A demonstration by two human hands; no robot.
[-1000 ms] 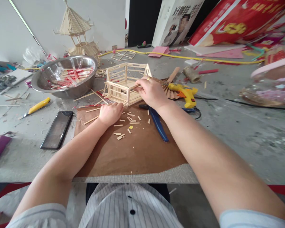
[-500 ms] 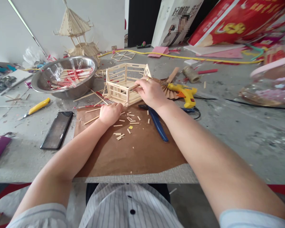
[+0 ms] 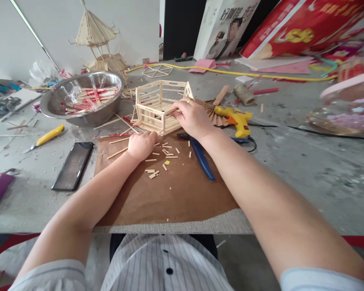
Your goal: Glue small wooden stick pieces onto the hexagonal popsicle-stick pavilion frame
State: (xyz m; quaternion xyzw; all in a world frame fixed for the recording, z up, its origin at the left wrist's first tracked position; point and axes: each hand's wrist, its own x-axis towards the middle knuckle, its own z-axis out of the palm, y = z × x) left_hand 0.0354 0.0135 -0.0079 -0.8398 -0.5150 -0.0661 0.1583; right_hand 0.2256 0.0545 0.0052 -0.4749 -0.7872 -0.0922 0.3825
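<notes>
A six-sided frame of thin wooden sticks (image 3: 150, 115), with railed sides, stands at the back of the brown mat (image 3: 170, 202). My right hand (image 3: 194, 119) is closed at its right front, thumb and fingers pinching the top rail. At the frame's lower front edge rests my left hand (image 3: 142, 146), closed with the fingers curled under; its fingertips are mostly hidden against the base. Several short cut stick pieces (image 3: 166, 152) lie on the mat between my arms. Beside my right forearm are blue-handled pliers (image 3: 202, 159), their head partly covered.
Left of the frame stands a metal bowl (image 3: 94, 115) of sticks. A phone (image 3: 73, 166) and a yellow utility knife (image 3: 50, 135) lie at left. A yellow glue gun (image 3: 241, 121) with a black cord lies at right. A stick pagoda (image 3: 95, 34) stands behind the bowl.
</notes>
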